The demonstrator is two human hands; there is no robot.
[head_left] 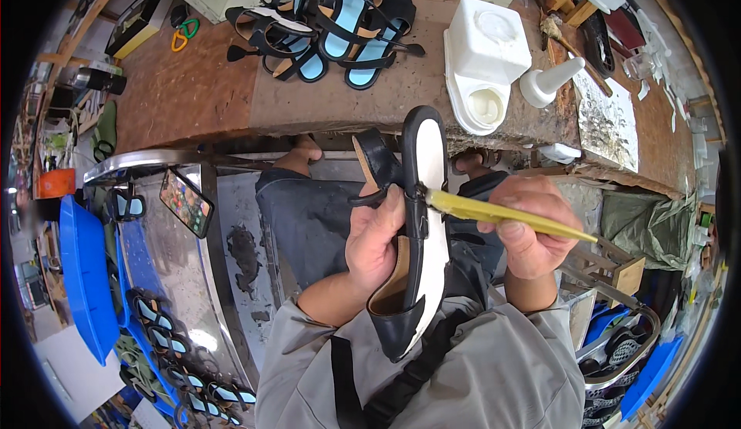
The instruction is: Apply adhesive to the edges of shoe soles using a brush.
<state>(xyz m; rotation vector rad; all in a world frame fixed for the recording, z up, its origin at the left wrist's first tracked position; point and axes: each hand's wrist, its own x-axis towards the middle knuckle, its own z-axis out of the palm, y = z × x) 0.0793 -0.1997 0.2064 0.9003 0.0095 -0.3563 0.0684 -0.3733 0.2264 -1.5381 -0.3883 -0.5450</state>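
Observation:
Fingers closed, my left hand [372, 245] grips a black heeled sandal [434, 255] in front of my chest. The sandal's white underside faces up, and a black strap stands out to the left. My right hand [534, 224] pinches a yellow-handled brush [494, 211]. The brush's pale tip touches the edge of the sole near its middle, close to my left thumb. On the bench beyond lies a pile of black sandals [340, 24] with light blue insoles.
A white plastic pot [486, 51] and a white cone-shaped bottle [552, 82] stand on the brown bench [185, 93]. A phone [186, 202] rests at the left on a metal-edged surface. More sandals [166, 329] line the lower left. Blue bins [89, 275] stand beyond them.

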